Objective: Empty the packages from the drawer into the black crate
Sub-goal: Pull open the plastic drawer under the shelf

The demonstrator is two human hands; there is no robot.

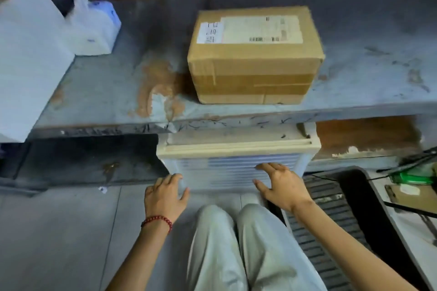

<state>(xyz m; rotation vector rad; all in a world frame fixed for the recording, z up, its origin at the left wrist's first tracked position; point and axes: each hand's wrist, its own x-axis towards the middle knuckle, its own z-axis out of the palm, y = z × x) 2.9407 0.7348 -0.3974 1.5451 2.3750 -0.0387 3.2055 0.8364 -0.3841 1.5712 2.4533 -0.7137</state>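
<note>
- I see the left hand (165,194), a red bead bracelet (158,220) on its wrist, at lower centre of the frame. Its fingers lie nearly straight against the left corner of the drawer (233,172), thumb on the front. It is open and holds nothing.
- The right hand (281,184) lies flat on the right part of the drawer front, fingers spread and pressing. It is open too and grips nothing.
- The drawer sits at centre frame, pushed in under the edge of the worktop (366,66). Its front is ribbed and translucent, under a cream top. I cannot tell its contents through the front.
- The black crate (326,208) stands at lower right, just beside the drawer, ribbed wall towards me. Its inside is dark, so I cannot tell what it holds.
- A taped cardboard box (255,54) with a shipping label stands on the worktop, above the drawer.
- At upper left stand a white box (28,54) and a plastic bag (92,26).
</note>
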